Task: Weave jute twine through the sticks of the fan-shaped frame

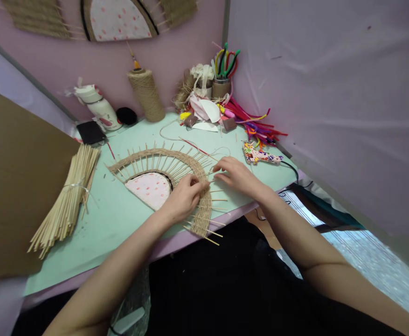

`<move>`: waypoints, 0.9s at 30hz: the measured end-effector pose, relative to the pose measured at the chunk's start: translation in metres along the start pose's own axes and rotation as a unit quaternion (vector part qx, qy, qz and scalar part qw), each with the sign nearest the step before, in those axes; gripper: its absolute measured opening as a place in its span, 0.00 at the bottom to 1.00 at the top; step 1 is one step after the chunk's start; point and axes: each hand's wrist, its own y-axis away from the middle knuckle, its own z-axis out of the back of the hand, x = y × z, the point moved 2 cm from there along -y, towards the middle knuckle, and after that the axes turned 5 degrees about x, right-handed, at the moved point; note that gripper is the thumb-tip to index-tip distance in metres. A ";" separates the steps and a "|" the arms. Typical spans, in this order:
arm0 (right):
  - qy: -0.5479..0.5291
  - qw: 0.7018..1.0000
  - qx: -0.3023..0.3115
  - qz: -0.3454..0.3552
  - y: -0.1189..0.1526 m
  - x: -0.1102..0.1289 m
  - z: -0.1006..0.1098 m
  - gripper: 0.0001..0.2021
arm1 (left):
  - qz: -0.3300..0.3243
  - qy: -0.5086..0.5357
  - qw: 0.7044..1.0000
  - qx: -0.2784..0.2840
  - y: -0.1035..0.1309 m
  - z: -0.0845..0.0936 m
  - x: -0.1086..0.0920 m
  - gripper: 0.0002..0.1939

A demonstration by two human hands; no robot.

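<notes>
A fan-shaped weaving [203, 212] of brown twine over thin wooden sticks lies on the table, its right end reaching the front edge. At its centre is a half-round white fabric piece [148, 189] with pink spots, edged in twine and black. My left hand [185, 198] rests over the sticks, with thumb and fingers closed on the woven band. Just outside the band, my right hand [237, 175] hovers by the stick ends, fingers curved and a gap showing between thumb and forefinger. Loose twine [221, 149] trails on the table behind it.
A tied bundle of sticks [67, 200] leans by a cardboard sheet [18, 177] at left. Behind stand a white bottle [101, 109], a twine cone [147, 95] and a pot of pliers [221, 86]. Colourful pipe cleaners [256, 123] and a floral glue gun [260, 155] lie right.
</notes>
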 end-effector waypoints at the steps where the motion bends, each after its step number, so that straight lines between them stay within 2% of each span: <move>1: -0.004 1.000 -0.011 -0.008 0.000 -0.005 0.003 0.06 | 0.000 -0.006 1.000 0.007 0.000 -0.001 0.000 0.19; 6: 0.013 1.000 0.013 -0.013 -0.008 -0.019 0.004 0.13 | -0.008 -0.008 0.999 0.043 0.002 0.001 -0.003 0.19; 12: 0.017 0.998 0.063 0.022 -0.014 -0.015 0.000 0.08 | -0.072 0.009 0.995 0.064 0.010 0.010 -0.003 0.17; 17: 0.011 0.993 0.096 0.061 -0.010 -0.012 0.004 0.06 | -0.118 0.016 0.990 0.074 0.018 0.015 0.003 0.22; 24: 0.135 0.986 0.064 0.071 -0.009 0.004 -0.002 0.08 | -0.139 0.024 0.986 0.091 0.025 0.020 0.007 0.23; 27: 0.172 0.980 0.073 0.069 -0.011 0.011 -0.007 0.08 | -0.145 0.024 0.985 0.092 0.027 0.021 0.008 0.22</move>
